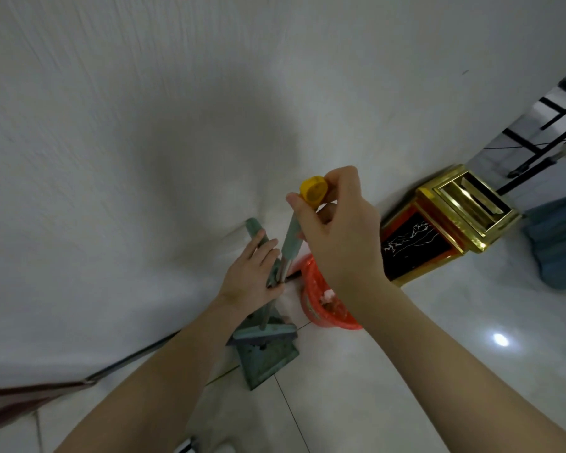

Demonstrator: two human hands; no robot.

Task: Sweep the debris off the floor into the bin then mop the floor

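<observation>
Not much of the person to go on here, just two arms in shot. The left hand [249,282] and right hand [340,237] are both bare, with slim fingers. The nails look trimmed short, though the picture's a bit soft to be sure. The left forearm [164,371] and right forearm [438,354] are bare as well, smooth and fairly slender, uncovered right to where the bottom edge cuts them off. Both wrists are plain skin too. A pale blurry bit [223,448] sits at the very bottom between the arms, and I honestly can't tell whether it's a shoe.
</observation>
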